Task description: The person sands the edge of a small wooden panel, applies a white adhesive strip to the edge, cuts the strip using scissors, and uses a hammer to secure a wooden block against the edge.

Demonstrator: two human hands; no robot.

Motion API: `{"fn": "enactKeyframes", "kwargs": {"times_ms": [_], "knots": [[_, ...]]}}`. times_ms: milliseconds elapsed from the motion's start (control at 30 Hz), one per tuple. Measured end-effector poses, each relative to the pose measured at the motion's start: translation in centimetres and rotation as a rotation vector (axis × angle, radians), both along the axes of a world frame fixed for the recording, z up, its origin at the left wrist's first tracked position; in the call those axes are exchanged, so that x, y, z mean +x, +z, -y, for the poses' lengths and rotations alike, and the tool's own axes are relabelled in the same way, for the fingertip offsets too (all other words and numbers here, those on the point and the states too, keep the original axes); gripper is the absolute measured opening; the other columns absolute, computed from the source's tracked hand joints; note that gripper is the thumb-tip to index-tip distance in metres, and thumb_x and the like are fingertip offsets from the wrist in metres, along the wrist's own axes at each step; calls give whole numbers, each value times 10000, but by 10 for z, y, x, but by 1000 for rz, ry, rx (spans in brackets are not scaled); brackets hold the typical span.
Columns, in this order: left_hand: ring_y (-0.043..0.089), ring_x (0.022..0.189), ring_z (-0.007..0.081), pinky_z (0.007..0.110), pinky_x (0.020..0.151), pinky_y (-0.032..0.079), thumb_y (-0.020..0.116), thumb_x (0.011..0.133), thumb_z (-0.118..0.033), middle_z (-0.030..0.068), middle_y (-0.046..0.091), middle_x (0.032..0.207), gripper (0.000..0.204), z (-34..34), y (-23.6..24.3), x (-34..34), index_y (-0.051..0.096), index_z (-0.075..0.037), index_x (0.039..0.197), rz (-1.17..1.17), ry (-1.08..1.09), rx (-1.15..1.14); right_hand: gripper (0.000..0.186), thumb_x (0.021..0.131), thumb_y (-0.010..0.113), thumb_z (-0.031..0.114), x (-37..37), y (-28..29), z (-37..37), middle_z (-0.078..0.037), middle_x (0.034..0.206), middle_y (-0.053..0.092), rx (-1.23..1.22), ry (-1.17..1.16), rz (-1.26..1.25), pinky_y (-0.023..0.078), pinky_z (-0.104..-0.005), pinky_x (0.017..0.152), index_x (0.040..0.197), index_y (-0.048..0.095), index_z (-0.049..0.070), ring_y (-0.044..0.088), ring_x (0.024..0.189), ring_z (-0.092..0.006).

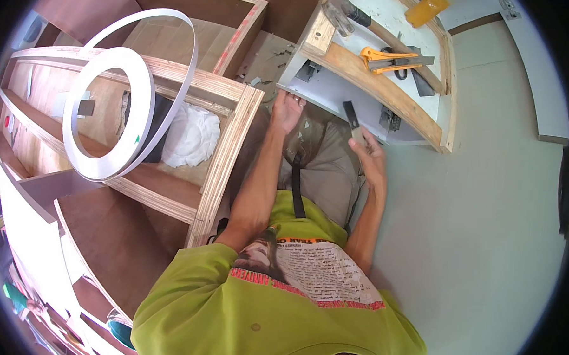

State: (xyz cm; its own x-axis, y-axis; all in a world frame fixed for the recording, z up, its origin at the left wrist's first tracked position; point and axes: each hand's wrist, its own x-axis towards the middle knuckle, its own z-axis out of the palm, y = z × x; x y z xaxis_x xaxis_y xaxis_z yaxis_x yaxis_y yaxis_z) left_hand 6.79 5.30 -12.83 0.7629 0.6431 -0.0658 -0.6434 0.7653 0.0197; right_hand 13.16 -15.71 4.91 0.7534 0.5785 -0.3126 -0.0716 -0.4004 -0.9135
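A white cabinet carcass [356, 69] with raw wooden battens stands in front of me. My left hand [288, 113] is at its lower left corner, palm up, with the fingers curled against the panel's edge. My right hand [371, 157] is closed on a short flat tool [351, 114] with a black end and a pale handle, upright and just off the cabinet's front; its exact kind does not show. On top of the cabinet lie a hammer [340, 16], orange-handled cutters [386, 60] and an orange bottle [426, 10]. Dark metal fittings [390, 118] sit inside the cabinet's front.
At left, a plywood-edged frame [225, 153] holds a crumpled white cloth [191, 135]. A large roll of white edging [144, 117] leans on it. A brown panel [113, 240] stands nearer me. Grey-green floor [473, 217] extends right; debris lies [270, 59] behind.
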Motion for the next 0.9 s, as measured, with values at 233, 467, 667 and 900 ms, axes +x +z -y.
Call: {"fn": "enactKeyframes", "kwargs": {"times_ms": [233,467,667,900], "knots": [[562,909,144,301,784,446,547,899,-178,22,616,1008,170,-4,7,7,565,-84,1039,-150,74,-24,651,713,750,395,47,-24,-32,-222,1145,600,-251,7,847,433,-378,909,1184,572,-18,571,1060,-356],[544,814,126,289,691,420,555,885,-116,-2,611,930,122,-11,7,7,573,-80,1000,-298,126,118,660,697,742,418,76,-49,-61,-232,1196,551,-444,-84,1051,376,-489,929,1181,559,7,484,1126,-417],[521,828,105,264,703,431,531,904,-109,3,575,970,156,-13,-2,2,540,-77,1056,-223,118,116,493,754,693,357,58,-50,-66,-230,1146,564,-374,-101,1389,384,-485,891,1120,614,36,499,1057,-400],[530,867,92,259,757,441,522,926,-149,13,580,979,191,-16,13,-11,511,-69,1099,-323,98,251,178,897,569,155,-54,-108,-73,-71,844,607,115,22,327,451,-282,687,971,628,3,564,777,-163]]}}
